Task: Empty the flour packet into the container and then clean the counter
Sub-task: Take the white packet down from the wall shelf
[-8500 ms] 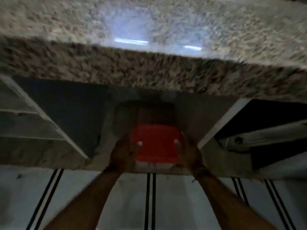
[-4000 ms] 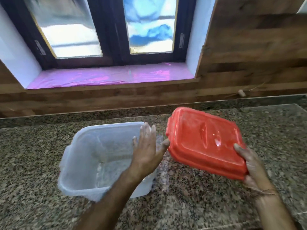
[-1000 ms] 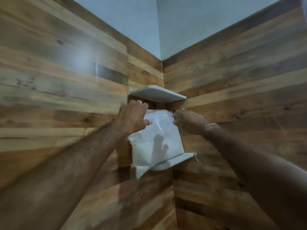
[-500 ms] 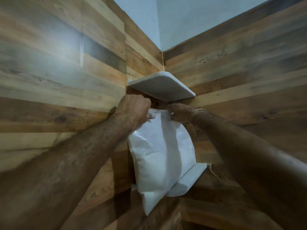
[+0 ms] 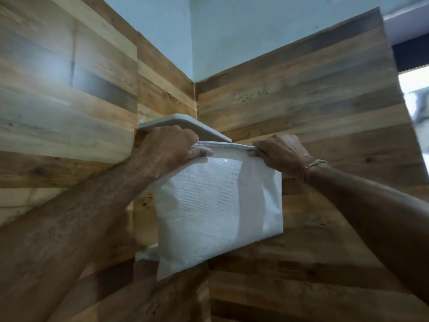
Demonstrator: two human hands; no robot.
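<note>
Holds the flour packet (image 5: 218,205) up in the corner of the wooden wall (image 5: 69,101), just under the upper corner shelf (image 5: 185,123). Grips the left end of its top seam in the left hand (image 5: 167,149), fingers (image 5: 199,151) curled tight over the rim. Pinches the right end in the right hand (image 5: 282,154), fingers (image 5: 260,152) closed round the seam. Carries it upright: seam uppermost and running left to right, long axis roughly vertical, bottom edge slanted with the lower-left corner lowest, in front of the lower shelf (image 5: 148,252).

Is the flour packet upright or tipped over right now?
Upright, slightly tilted. The left hand and right hand grip the flour packet by its top edge; its bulk hangs below them.
</note>
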